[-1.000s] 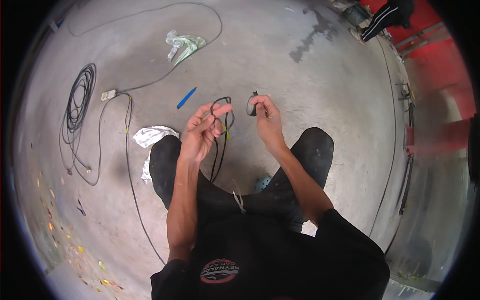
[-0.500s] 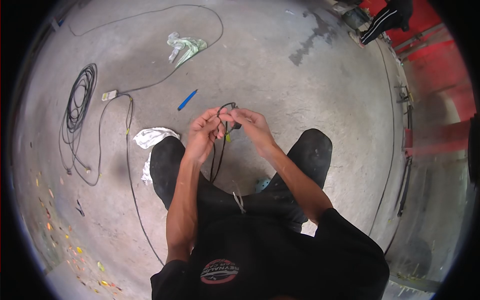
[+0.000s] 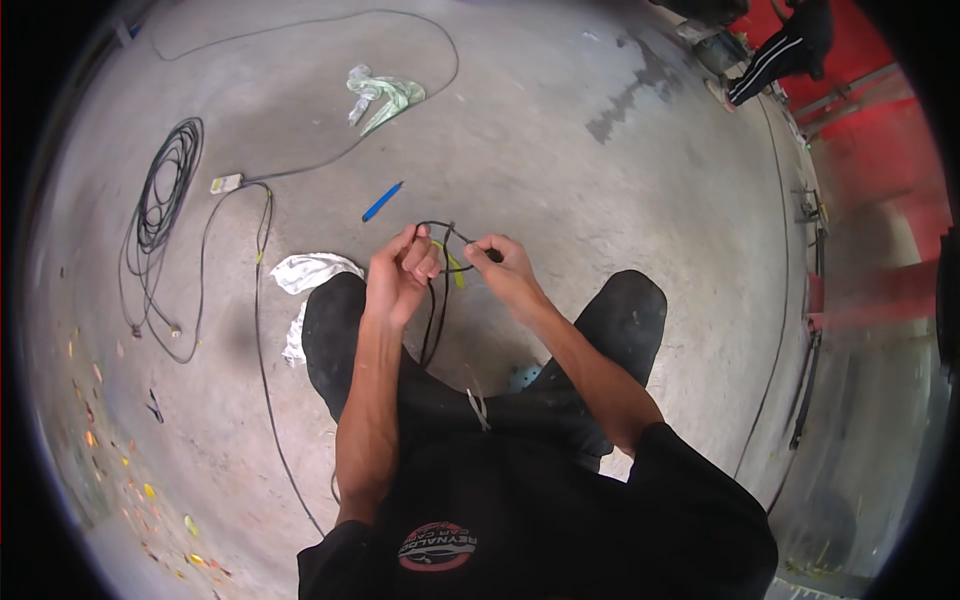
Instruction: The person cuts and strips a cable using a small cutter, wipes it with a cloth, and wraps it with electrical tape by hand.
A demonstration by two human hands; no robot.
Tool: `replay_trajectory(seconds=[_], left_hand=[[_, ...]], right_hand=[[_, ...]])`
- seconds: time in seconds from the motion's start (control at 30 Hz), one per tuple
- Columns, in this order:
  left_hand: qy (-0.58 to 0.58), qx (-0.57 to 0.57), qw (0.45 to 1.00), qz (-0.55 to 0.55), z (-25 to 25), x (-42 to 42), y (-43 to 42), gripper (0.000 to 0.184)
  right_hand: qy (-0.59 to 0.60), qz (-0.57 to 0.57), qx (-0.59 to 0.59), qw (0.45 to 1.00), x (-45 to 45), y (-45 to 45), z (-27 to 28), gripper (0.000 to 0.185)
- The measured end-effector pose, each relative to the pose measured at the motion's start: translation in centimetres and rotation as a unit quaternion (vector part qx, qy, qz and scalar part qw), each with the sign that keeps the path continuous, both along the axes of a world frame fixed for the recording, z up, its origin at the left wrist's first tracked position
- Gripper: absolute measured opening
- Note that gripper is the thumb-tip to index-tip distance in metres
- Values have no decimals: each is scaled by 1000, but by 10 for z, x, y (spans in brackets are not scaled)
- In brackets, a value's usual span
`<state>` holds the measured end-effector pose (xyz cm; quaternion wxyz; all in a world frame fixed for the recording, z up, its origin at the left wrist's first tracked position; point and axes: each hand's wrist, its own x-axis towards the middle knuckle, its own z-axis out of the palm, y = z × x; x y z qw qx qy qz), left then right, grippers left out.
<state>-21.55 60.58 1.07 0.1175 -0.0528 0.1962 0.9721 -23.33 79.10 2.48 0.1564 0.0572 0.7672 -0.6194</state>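
Note:
Between my knees a black cable (image 3: 444, 310) runs up to both hands and forms a loop there. My left hand (image 3: 402, 270) is closed on the cable at the loop's left side, fingers curled. My right hand (image 3: 507, 268) pinches the cable at the right, and a dark end piece, perhaps a plug, shows partly by its fingers. A yellow-green strip (image 3: 458, 270) hangs at the cable between the two hands. Just beyond my hands a blue pen-like tool (image 3: 382, 201) lies on the floor.
A coiled cable (image 3: 168, 190) and a white socket box (image 3: 227, 183) with cables lie at left. A pale green bag (image 3: 392, 98) lies farther off, and a white cloth (image 3: 312, 272) by my left knee. Another person's leg (image 3: 768, 70) is at the upper right.
My hands have drawn apart, the right one moving right and slightly down. The cable loop between them has widened, and more of the yellow-green strip shows.

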Motion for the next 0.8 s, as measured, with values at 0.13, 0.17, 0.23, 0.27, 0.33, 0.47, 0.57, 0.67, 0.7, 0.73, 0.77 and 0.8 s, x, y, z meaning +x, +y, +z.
replay_trajectory(seconds=[0.13,0.17,0.23,0.27,0.33,0.47,0.57,0.67,0.7,0.73,0.77,0.8], left_hand=[[14,61,997,40,-3,-5,-6,21],[12,62,997,45,-3,-5,-5,22],[6,29,998,51,0,-5,-6,23],[1,-3,999,51,2,-5,-5,24],[0,-61,997,40,5,-4,0,27],[33,-120,992,-30,17,4,5,38],[58,-112,987,-96,22,9,9,44],[66,-67,987,-128,21,10,7,45],[67,-48,988,-133,20,11,5,45],[57,-29,991,-117,19,12,5,45],[48,-10,994,-101,17,12,6,45],[39,9,996,-85,16,12,6,44]], right_hand=[[-38,-1,8,999,3,3,-7,23],[-50,3,10,999,2,4,-9,23],[-66,22,2,998,3,6,-10,23],[-73,28,-2,997,2,7,-9,24],[-61,43,-1,997,0,11,-5,25],[-49,40,-59,996,-1,13,11,26],[-40,54,-45,997,-2,14,23,27],[-7,64,-76,995,-3,16,14,28],[-15,71,-58,996,-3,18,12,28],[-24,80,-41,996,-2,18,15,28],[-31,89,-23,995,-2,18,17,28],[-19,88,-6,996,-1,19,14,28]])
